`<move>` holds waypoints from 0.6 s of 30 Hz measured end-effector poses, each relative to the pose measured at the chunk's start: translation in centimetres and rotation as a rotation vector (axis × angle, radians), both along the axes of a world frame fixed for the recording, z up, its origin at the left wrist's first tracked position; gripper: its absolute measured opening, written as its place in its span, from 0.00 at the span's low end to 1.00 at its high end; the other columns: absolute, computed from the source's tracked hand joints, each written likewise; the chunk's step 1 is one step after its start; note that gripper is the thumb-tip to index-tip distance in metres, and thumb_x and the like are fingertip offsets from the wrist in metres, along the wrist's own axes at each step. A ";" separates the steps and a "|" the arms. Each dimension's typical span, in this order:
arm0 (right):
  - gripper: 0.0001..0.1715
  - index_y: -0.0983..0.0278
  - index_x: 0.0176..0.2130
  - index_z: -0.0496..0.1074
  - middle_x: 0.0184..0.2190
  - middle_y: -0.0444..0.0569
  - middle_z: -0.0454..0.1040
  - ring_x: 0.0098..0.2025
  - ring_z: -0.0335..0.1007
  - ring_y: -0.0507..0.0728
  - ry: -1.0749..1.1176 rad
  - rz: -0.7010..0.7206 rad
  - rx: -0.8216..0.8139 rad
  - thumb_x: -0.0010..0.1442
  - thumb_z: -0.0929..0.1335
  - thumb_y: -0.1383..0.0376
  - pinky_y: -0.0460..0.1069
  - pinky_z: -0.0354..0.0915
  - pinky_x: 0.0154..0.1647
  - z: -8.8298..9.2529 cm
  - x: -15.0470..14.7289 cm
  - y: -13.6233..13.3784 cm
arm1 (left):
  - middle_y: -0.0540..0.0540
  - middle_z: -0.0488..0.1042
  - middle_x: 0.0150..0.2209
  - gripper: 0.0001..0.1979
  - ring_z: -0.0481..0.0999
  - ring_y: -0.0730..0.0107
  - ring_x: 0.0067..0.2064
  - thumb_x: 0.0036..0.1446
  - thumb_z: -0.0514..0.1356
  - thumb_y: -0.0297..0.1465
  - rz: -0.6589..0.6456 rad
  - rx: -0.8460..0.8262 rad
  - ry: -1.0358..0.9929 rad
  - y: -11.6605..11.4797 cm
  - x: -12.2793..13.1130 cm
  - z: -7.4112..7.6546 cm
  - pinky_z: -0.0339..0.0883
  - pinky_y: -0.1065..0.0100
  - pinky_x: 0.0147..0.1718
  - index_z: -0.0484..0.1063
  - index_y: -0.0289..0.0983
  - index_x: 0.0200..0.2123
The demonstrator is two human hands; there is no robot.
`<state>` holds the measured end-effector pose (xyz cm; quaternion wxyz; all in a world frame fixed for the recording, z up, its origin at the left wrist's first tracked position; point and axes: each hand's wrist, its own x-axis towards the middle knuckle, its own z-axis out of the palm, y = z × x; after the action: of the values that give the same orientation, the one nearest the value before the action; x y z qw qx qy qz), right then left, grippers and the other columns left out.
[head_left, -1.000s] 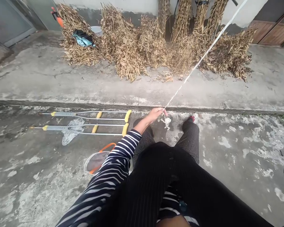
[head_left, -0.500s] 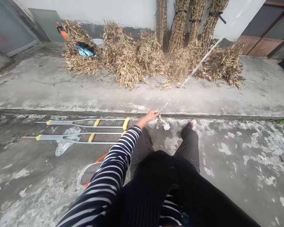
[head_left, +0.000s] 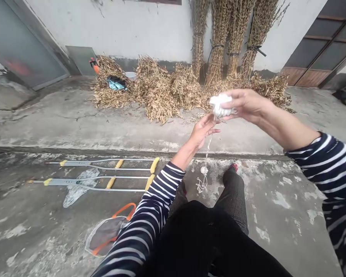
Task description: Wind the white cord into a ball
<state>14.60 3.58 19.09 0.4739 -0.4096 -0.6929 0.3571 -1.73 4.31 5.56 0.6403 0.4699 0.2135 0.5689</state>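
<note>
Grey concrete floor (head_left: 291, 192) lay bare toward three o'clock, its step edge (head_left: 75, 149) at twelve, crutches (head_left: 103, 175) at nine. Right hand (head_left: 243, 104) gripped a white cord wad (head_left: 220, 105) at one o'clock; left hand (head_left: 203, 130), loosely open, touched its hanging tail (head_left: 204, 175).

— What is surrounding this spot?
— A pale plastered wall (head_left: 132, 27) is running across the far side, and tall tied bundles (head_left: 219, 38) of dry stalks are leaning upright against it on the right.
— And below them?
— Loose heaps of dry brown plants (head_left: 158, 92) are lying at the wall's foot on a raised concrete step (head_left: 75, 123). A blue cloth (head_left: 117, 82) is resting on the left heap.
— The floor?
— A grey concrete floor (head_left: 276, 200) is spreading nearer, flaking in white patches. Two crutches (head_left: 103, 171) are lying side by side on the left, with a clear plastic bag (head_left: 77, 188) against the nearer one.
— Doors?
— A grey door (head_left: 20, 50) is standing far left and a brown-framed door (head_left: 320, 42) far right. Daylight is falling flat and even.
</note>
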 end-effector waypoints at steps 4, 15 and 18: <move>0.04 0.65 0.36 0.79 0.38 0.52 0.78 0.52 0.81 0.67 -0.004 0.052 -0.137 0.61 0.76 0.71 0.67 0.80 0.54 -1.6 0.8 0.3 | 0.43 0.81 0.37 0.15 0.82 0.69 0.37 0.61 0.68 0.39 0.058 -0.090 0.032 -1.0 0.7 0.3 0.75 0.71 0.35 0.77 0.34 0.45; 0.22 0.64 0.48 0.79 0.38 0.48 0.83 0.34 0.82 0.53 0.328 0.194 -0.664 0.53 0.75 0.76 0.45 0.82 0.32 -3.7 3.4 -0.8 | 0.40 0.82 0.37 0.10 0.82 0.69 0.37 0.62 0.65 0.34 0.023 -0.220 0.150 -2.4 -0.5 -2.8 0.71 0.76 0.27 0.76 0.31 0.35; 0.22 0.65 0.48 0.79 0.37 0.48 0.83 0.33 0.82 0.53 0.382 0.182 -0.639 0.52 0.75 0.76 0.45 0.81 0.31 -4.2 3.2 -1.2 | 0.39 0.82 0.37 0.08 0.82 0.68 0.37 0.62 0.63 0.31 -0.032 -0.275 0.149 -2.3 -0.8 -3.9 0.72 0.74 0.28 0.75 0.31 0.34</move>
<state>17.81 2.37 14.94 0.4091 -0.3995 -0.4795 0.6657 -2.49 2.01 1.70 0.6901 0.4218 0.3288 0.4875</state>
